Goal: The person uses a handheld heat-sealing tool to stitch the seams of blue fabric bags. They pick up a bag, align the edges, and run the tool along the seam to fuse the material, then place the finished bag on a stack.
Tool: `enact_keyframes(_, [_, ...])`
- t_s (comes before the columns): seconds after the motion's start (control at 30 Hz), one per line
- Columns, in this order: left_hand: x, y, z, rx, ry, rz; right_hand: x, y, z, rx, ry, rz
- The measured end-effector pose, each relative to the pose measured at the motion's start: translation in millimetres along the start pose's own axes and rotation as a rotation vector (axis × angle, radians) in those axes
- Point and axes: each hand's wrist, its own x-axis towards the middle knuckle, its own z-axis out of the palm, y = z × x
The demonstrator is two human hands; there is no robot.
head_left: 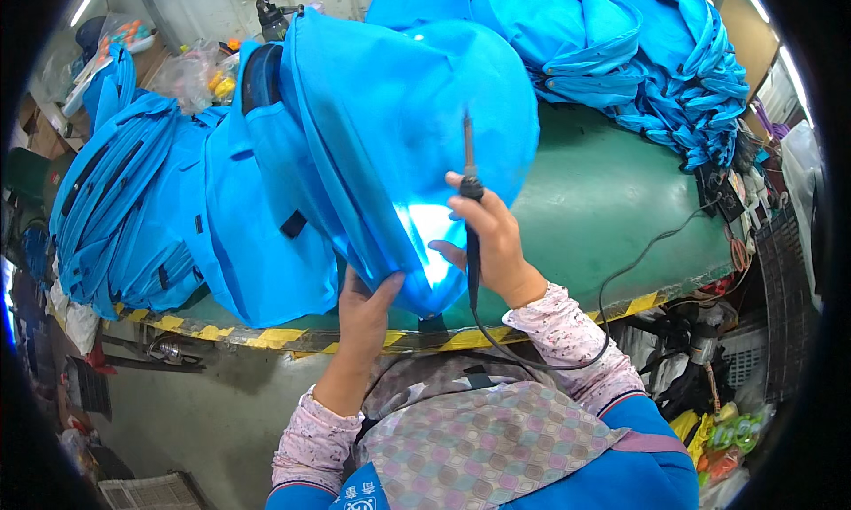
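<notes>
Left hand (365, 313): thumb and fingers pinching the cloth (417, 111) edge
Right hand (496, 244): fingers wrapped round the iron (471, 191) (tip pointing up)
Table (603, 204): green, beneath the cloth

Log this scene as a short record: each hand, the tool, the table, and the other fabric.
Left hand: grips the lower edge of the blue fabric piece
Right hand: holds the soldering iron by its dark handle
Tool tip: points away from the person; contact with fabric unclear
Cord: runs to the table's right side
Table: green, yellow-and-black front edge
Other fabric: blue piles, left and far right
</notes>
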Motion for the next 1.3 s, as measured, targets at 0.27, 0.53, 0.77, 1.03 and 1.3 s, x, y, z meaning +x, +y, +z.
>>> enact_keyframes(0.27, [6, -19, 22, 0.067, 0.054, -0.088, -2, -29, 26, 0.25, 0.164, -0.019])
enact_keyframes(0.53, [6, -26, 26, -0.157, 0.075, -0.034, -1, -63, -43, -0.039, 0.097, -0.082])
enact_keyframes(0.77, [0, -25, 26, -0.172, 0.064, -0.008, -7, -69, -34, -0.018, -0.022, -0.274])
enact_keyframes(1.03, [-2, -23, 29, -0.128, 0.095, 0.002, -1, -70, -31, -0.081, -0.041, -0.373])
enact_keyframes(1.3, [-5, -16, 34, -0.144, 0.095, -0.002, 3, -67, -29, -0.037, -0.037, -0.371])
